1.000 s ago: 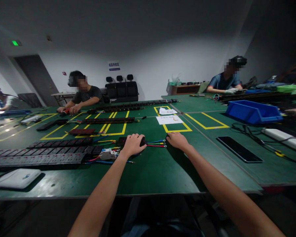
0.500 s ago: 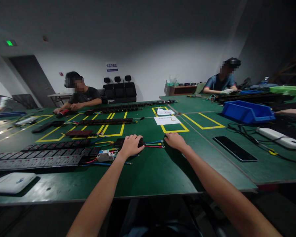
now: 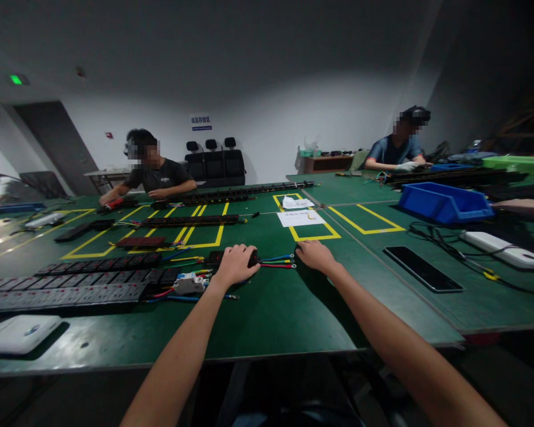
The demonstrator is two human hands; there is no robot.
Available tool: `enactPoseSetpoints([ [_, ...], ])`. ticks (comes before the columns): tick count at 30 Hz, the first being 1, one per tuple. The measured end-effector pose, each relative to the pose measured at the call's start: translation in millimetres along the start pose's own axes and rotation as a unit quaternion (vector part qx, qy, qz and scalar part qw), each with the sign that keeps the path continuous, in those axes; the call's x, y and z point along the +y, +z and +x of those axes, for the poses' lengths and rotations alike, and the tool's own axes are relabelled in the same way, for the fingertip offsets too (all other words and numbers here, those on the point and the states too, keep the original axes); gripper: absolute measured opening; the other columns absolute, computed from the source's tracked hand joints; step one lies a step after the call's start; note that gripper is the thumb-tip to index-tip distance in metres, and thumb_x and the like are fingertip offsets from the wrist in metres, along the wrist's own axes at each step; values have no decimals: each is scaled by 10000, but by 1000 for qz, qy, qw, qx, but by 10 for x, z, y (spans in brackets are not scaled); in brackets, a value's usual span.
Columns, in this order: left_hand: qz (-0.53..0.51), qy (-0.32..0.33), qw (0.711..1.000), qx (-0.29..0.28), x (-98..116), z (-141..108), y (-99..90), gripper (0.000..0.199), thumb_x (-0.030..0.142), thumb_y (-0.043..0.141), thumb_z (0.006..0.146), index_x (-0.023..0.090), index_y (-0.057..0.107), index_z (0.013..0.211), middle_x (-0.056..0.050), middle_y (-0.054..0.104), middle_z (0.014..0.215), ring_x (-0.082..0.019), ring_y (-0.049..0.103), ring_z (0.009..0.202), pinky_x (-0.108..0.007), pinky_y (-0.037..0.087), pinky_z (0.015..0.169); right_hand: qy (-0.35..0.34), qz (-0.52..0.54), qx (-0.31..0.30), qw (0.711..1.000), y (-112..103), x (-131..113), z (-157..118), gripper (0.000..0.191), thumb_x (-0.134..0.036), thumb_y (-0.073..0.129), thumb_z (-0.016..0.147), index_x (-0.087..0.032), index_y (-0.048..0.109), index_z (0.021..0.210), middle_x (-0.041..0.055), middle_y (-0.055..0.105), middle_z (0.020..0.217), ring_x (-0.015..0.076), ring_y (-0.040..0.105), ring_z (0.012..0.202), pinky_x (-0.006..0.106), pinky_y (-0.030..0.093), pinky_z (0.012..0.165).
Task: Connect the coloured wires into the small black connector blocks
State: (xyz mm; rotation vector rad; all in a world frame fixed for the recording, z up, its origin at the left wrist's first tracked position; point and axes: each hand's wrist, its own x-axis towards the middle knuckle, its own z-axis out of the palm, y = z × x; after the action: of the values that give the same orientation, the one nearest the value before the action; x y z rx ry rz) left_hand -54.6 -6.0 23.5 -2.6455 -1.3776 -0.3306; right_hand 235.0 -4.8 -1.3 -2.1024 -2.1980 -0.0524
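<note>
My left hand (image 3: 237,265) is wrapped over a small black block (image 3: 214,257) lying on the green table (image 3: 276,320); most of the block is under my fingers. Blue, green and red wires (image 3: 276,263) with ring terminals stick out from its right end. Just past those terminals rests my right hand (image 3: 317,257), its fingers curled together on the table. Something dark shows at its fingertips, too small to identify. Left of my left hand lie long black socket strips (image 3: 66,290) and a grey-white breaker (image 3: 189,283) with coloured wires attached.
A phone (image 3: 422,268), a white device (image 3: 505,249) with black cables and a blue bin (image 3: 445,201) are on the right. A white box (image 3: 20,333) sits at front left. Paper sheets (image 3: 301,217) lie ahead. Co-workers (image 3: 162,175) sit across the table.
My hands stay in place. The co-worker at the far left has shifted slightly right and raised their head a little. Another person's hand at the right edge reaches further in.
</note>
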Motion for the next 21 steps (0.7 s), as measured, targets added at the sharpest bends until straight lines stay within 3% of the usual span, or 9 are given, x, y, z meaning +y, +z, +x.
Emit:
enactPoseSetpoints([
  [21, 3, 0, 1000, 3, -4, -13, 2, 493, 543, 563, 933, 240, 579, 1321, -103, 661, 1201, -301, 599, 1113, -433, 428, 937, -4, -5, 7, 1000, 32, -7, 7, 419, -337, 370, 1022, -161, 714, 1186, 172, 688, 1244, 299, 606, 1190, 408, 429, 1022],
])
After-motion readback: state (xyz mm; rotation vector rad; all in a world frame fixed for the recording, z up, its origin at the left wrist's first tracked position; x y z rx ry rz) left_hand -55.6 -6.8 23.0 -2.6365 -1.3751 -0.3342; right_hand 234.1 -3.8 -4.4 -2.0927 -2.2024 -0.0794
